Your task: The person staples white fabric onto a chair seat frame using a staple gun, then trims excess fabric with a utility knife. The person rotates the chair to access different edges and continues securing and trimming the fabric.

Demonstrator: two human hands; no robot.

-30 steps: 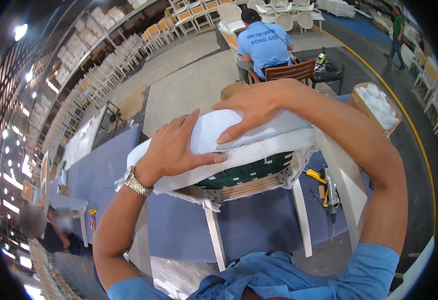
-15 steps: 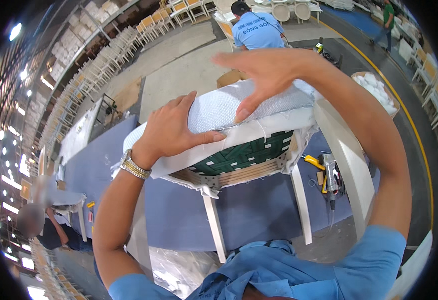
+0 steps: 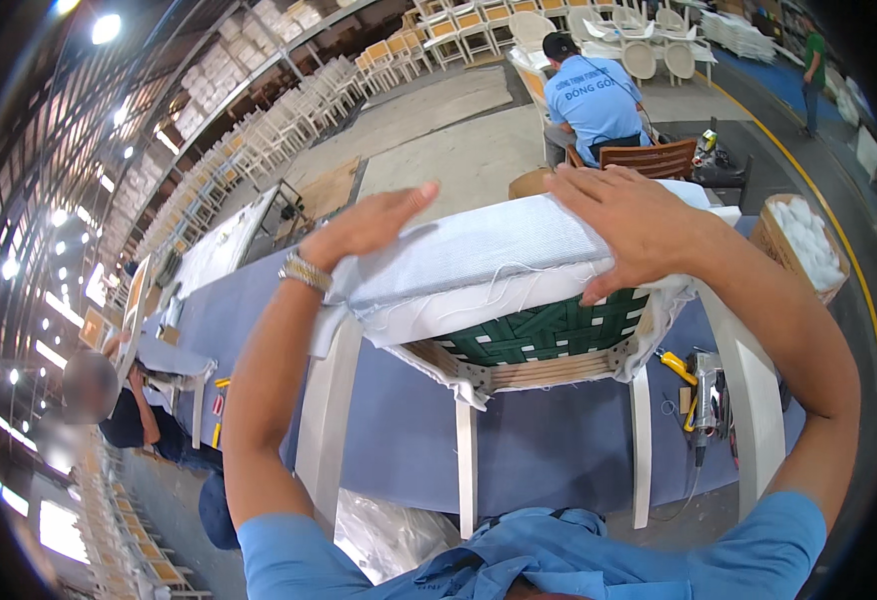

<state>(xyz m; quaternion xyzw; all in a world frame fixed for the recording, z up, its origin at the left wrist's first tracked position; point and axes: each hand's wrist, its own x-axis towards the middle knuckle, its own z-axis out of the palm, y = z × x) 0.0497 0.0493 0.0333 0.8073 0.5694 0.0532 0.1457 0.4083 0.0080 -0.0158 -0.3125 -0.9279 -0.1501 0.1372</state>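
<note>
An upholstered chair seat point(image 3: 479, 250) in pale woven fabric is tipped up in front of me. Its underside shows green woven webbing point(image 3: 534, 330) inside a wooden frame point(image 3: 549, 373) with frayed fabric edges and loose threads. White chair legs point(image 3: 642, 450) point toward me over the table. My right hand point(image 3: 639, 225) lies spread on the seat's right part, its thumb by the fabric edge above the webbing. At the left end my left hand point(image 3: 374, 225), wearing a metal watch on the wrist, has its fingers stretched out; whether it touches the fabric I cannot tell.
Under the chair is a blue-grey covered table point(image 3: 559, 450). On its right lie yellow-handled pliers point(image 3: 677, 367) and an air tool with a hose point(image 3: 704, 390). A box of white bundles point(image 3: 804, 245) stands at right. One co-worker point(image 3: 599, 100) sits ahead, another point(image 3: 144, 410) works at left.
My left hand has let go of the fabric edge and lifted toward the left end. The right hand has come down flat on the seat's right side. The view has shifted.
</note>
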